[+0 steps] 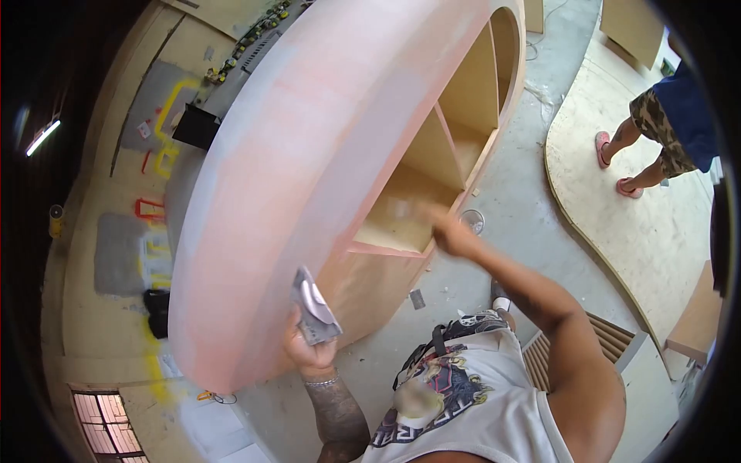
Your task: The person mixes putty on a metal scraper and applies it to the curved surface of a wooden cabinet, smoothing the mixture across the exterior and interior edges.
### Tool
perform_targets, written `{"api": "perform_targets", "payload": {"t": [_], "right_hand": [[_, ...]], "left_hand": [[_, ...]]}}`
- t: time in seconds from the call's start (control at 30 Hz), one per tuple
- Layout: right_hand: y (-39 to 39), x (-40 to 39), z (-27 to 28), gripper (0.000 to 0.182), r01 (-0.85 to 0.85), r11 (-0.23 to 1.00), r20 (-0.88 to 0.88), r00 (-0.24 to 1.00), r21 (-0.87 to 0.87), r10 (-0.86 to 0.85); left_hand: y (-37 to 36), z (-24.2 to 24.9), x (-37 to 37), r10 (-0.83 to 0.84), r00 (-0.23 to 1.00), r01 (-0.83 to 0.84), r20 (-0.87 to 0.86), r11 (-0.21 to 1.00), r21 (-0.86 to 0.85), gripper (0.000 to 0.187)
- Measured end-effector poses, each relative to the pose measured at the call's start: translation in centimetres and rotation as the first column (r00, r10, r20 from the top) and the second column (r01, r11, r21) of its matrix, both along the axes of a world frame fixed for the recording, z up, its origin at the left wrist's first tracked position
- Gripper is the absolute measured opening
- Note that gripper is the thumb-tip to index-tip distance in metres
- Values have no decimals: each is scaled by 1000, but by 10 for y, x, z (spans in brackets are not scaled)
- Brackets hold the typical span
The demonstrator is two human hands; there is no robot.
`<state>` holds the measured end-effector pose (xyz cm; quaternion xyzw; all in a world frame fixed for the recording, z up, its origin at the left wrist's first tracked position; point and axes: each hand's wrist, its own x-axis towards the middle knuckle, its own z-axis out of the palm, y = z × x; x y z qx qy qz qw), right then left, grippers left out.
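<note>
My left hand (309, 347) is closed round a flat grey plate (315, 318) with a smooth pale-lilac mass on its face, perhaps filler. It is held up just in front of the rounded pink-and-white body (255, 231). My right hand (455, 234) is smeared by motion over the front edge of the body's open wooden compartments (409, 197). A pale blur shows beyond its fingers; I cannot make out whether it is something held. Pinkish and greyish patches cover the curved surface.
A round tub (472, 222) stands on the floor beside the body, and a small grey piece (417, 299) lies nearby. On the right, another person (668, 127) stands on a wavy-edged wooden board (602, 185). A slatted panel (610, 339) is close to my right elbow.
</note>
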<state>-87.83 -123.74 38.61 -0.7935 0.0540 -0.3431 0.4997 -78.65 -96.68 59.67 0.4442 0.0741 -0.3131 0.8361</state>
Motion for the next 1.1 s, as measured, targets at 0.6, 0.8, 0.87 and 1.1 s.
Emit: {"api": "perform_targets", "payload": {"t": [0.6,0.8,0.87,1.1], "right_hand": [[94,91,28,59,396,900,178,887,183,-426],[170,73,32,68,4,981,95,995,196,-23],[167,49,60,73,-50,980,168,986,192,18],[118,-26,69,65,-353,935,-4,936,-21,353]], "left_hand": [[34,-22,-12,31,998,-31,62,999,7,28],[52,-34,0,6,999,-6,44,1000,-18,34],[56,-40,3,35,999,-35,11,999,-4,33],[49,-33,-4,-46,999,46,0,998,-31,40]]}}
